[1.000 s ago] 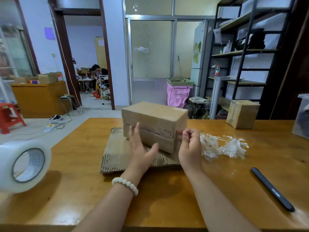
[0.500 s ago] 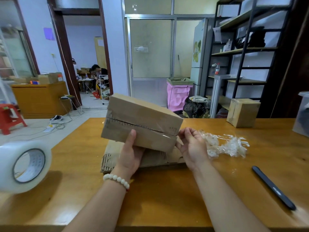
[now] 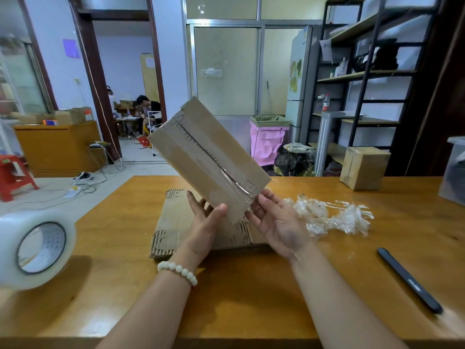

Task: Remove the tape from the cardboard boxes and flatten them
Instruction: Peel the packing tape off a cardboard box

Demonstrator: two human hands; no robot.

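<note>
Position: I hold the cardboard box (image 3: pixel 201 157) tilted in the air above the flattened cardboard (image 3: pixel 171 222), which lies at the middle of the desk (image 3: pixel 251 285).

Grip: my left hand (image 3: pixel 203 222) pinches the box's lowest corner, thumb on the near face and fingers behind. My right hand (image 3: pixel 276 222) lies palm up with its fingers relaxed, the fingertips at the box's right corner, holding nothing.

Seal: the clear tape (image 3: pixel 226 175) runs along the centre seam and looks unbroken.

Risks:
- The box hangs from one corner pinch. A hard pull on the tape could twist it out of my left hand.
- The tape end looks wrinkled at the right corner. A fast or sideways peel could snap the strip or tear off paper facing.
- The tape roll (image 3: pixel 37 248) stands on its rim at the desk's left edge. A knock could roll it off.
- The wad of stripped tape (image 3: pixel 332 215), just beside my right hand, could stick to fresh tape.

Writing: none legible on the box. The print inside the roll's core is too blurred to read.
</note>
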